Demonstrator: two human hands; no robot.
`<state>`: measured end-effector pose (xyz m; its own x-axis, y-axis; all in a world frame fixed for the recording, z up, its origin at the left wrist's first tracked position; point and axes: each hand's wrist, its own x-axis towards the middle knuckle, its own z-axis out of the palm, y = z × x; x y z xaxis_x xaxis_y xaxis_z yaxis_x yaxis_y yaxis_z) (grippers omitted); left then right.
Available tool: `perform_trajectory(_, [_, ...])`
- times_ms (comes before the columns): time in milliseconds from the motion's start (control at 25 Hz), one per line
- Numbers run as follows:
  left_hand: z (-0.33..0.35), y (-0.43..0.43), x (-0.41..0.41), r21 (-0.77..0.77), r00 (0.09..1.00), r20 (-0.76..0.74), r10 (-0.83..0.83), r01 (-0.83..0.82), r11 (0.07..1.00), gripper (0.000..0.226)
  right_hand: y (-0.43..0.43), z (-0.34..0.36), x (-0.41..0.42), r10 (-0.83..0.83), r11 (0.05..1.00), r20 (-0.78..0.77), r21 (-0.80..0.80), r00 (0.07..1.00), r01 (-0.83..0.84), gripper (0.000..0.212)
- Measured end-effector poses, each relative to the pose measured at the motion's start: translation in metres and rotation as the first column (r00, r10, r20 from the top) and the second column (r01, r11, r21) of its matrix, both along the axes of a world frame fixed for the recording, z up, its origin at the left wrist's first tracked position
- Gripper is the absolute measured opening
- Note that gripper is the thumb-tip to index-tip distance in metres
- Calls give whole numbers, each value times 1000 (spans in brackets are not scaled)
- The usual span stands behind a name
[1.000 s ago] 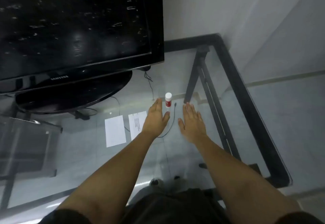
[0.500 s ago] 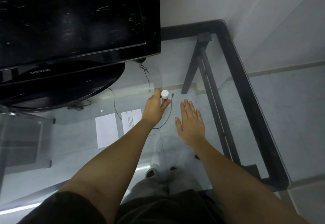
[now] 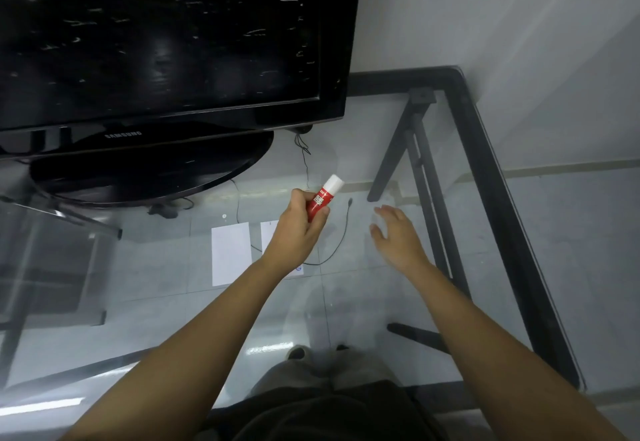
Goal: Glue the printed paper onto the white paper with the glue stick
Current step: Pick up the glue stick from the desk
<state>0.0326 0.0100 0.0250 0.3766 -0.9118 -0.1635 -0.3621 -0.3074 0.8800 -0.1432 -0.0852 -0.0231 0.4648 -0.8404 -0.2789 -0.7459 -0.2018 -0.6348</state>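
My left hand [image 3: 298,229] grips a red glue stick [image 3: 323,198] with a white cap, held tilted above the glass table, cap pointing up and to the right. The white paper [image 3: 231,253] lies flat on the glass to the left of that hand. The printed paper [image 3: 269,236] lies just right of it, mostly hidden under my left hand and wrist. My right hand [image 3: 398,236] hovers to the right of the glue stick, fingers spread, holding nothing.
A black television [image 3: 166,45] on an oval base [image 3: 149,174] stands at the back left. A thin black cable [image 3: 341,236] curls across the glass table [image 3: 381,284] between my hands. The table's black frame [image 3: 491,177] runs along the right edge.
My left hand closed on the glue stick and lifted it off the glass, tilting it. My right hand rose from the table and opened its fingers.
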Motion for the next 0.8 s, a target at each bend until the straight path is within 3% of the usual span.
perform_trajectory(120, [9,4,4,-25,999,40,-14,15,1000,15,-5,44,22,-209,976,313,128,927,177,30])
perform_trajectory(240, [16,2,4,-49,996,81,-40,44,998,17,-3,81,45,-177,976,438,191,881,101,33])
perform_trajectory(440, [19,0,4,-48,986,137,-94,101,994,19,-8,93,55,-99,984,435,180,895,21,24])
perform_trajectory(560, [12,8,12,-17,991,108,-85,87,996,18,-20,85,54,-230,967,477,212,848,142,24])
perform_trajectory(640, [5,16,20,34,995,95,-41,38,999,18,-31,71,52,-269,963,456,131,849,234,29])
perform_trajectory(800, [-2,21,27,-2,996,30,85,-85,996,13,-33,31,57,-117,993,277,35,954,111,56])
